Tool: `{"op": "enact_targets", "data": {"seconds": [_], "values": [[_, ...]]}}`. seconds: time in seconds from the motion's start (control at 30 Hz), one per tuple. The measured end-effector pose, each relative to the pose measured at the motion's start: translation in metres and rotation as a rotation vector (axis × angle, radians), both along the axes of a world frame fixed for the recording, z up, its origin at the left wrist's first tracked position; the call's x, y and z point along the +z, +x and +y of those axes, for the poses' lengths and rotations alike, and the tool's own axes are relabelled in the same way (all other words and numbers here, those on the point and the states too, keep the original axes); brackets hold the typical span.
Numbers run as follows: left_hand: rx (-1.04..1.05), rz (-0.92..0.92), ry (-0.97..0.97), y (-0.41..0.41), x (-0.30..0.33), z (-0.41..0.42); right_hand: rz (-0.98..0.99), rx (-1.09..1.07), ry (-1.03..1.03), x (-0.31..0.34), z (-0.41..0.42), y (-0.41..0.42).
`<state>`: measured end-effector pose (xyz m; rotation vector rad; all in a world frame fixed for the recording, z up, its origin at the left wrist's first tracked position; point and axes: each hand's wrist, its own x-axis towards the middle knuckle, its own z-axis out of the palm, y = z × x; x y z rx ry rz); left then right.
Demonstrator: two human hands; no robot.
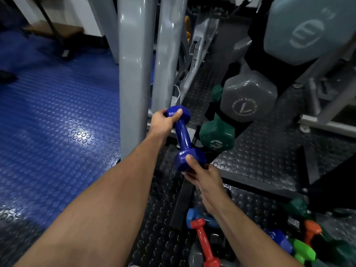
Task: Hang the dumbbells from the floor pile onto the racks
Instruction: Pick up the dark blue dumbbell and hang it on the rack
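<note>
A single wide-angle view, worn on the person's head, looks forward and steeply down along both bare forearms. The left hand [163,120] and right hand [204,178] sit near the middle of the frame, close to the lens. Left of the left hand spreads the blue studded rubber floor [57,116]; beyond it rise two grey metal uprights [133,74]. Right of and below the right hand the black studded rubber mat [265,151] fills the view. Straight edges bow toward the borders.
</note>
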<state>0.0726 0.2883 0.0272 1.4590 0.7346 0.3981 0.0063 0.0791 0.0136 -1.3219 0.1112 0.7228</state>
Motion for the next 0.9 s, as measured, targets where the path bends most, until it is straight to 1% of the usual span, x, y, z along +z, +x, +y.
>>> {"op": "enact_targets", "data": {"seconds": [0.17,0.3,0.37,0.57,0.6,0.7,0.77,0.83,0.9], "values": [[-0.077,0.044,0.030,0.026,-0.006,-0.005,0.044,-0.044,0.019,-0.001,0.004,0.009],[-0.131,0.072,0.066,0.045,-0.005,-0.019,0.171,-0.137,0.083,0.000,0.004,0.015],[-0.146,0.054,0.006,0.053,-0.006,-0.024,0.231,-0.180,0.142,-0.002,0.001,0.017],[-0.121,-0.018,-0.309,0.057,-0.010,-0.027,0.377,-0.255,0.329,0.002,0.009,0.013],[-0.117,-0.027,-0.322,0.057,-0.011,-0.025,0.415,-0.269,0.365,0.002,0.013,0.009],[-0.197,0.020,-0.238,0.054,-0.005,-0.028,0.526,-0.264,0.502,0.000,0.016,0.001],[-0.248,0.054,-0.229,0.053,0.002,-0.037,0.626,-0.278,0.579,-0.004,0.016,0.002],[-0.296,0.066,-0.224,0.053,0.003,-0.042,0.688,-0.297,0.563,-0.010,0.017,0.006],[-0.327,0.071,-0.232,0.053,-0.006,-0.041,0.699,-0.291,0.461,-0.014,0.015,0.011]]}}
